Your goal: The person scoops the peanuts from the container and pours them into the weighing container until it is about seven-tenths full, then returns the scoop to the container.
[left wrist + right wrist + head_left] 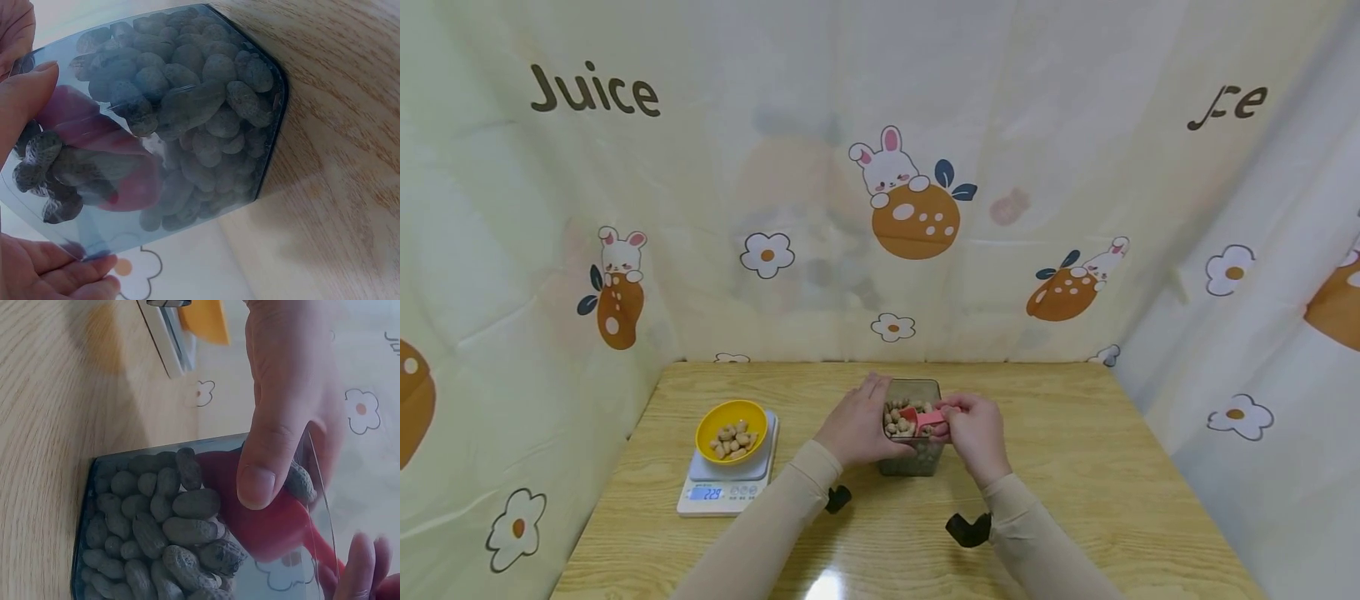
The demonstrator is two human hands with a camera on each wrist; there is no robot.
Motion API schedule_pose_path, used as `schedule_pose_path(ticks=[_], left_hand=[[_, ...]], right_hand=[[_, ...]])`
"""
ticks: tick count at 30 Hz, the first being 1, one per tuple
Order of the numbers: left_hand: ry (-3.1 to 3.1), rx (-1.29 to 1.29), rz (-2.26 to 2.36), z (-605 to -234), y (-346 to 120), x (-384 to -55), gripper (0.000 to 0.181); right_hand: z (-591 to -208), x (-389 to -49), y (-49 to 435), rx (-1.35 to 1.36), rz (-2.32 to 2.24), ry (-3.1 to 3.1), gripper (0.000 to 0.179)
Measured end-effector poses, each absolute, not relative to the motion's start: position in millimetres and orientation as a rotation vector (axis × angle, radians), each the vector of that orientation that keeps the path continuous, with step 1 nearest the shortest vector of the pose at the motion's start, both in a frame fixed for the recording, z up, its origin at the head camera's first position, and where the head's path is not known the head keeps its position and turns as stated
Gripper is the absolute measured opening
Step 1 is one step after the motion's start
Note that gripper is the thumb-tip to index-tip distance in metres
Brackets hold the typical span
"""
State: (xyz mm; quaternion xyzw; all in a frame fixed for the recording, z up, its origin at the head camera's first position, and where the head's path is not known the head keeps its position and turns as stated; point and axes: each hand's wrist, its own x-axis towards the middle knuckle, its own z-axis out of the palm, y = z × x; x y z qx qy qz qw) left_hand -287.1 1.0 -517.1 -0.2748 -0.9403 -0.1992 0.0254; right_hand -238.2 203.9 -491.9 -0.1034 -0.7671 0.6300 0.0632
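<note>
A tall see-through grey container (908, 463) of unshelled peanuts (206, 125) stands upright on the table. My left hand (859, 427) grips it from the left, thumb on the near side and fingers on the far side, as the left wrist view shows. With my right hand (979, 435) I hold the handle of a red scoop (929, 417) at the container's right rim. The scoop's bowl (265, 525) is inside, above the heap. Some peanuts lie at the scoop in the left wrist view; the plastic partly blurs them.
To the left, a yellow bowl (756, 414) with some peanuts rests on a white kitchen scale (730, 472), its display lit. A patterned curtain (820, 167) hangs behind the wooden table (1075, 467) and at both sides. Black pieces (968, 531) hang at both wrists.
</note>
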Motion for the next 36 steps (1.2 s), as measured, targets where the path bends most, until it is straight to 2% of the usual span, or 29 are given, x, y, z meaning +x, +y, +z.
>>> schedule_pose_path(ticks=[6,16,25,36], left_hand=[[-2.919,-0.848,-0.621,-517,1,-287,0.126],[-2.896,-0.869,-0.624,-518,0,-287,0.123],[-2.908,-0.859,-0.632,-518,0,-285,0.123],[-2.913,-0.857,-0.649,-515,1,-285,0.122]], right_hand=[[-494,-237,204,-0.281,1.866,-2.300,0.024],[-491,-230,196,0.018,1.350,-2.577,0.018],[-491,-237,202,-0.260,1.659,-2.488,0.021],[-483,-240,217,-0.376,1.986,-2.255,0.026]])
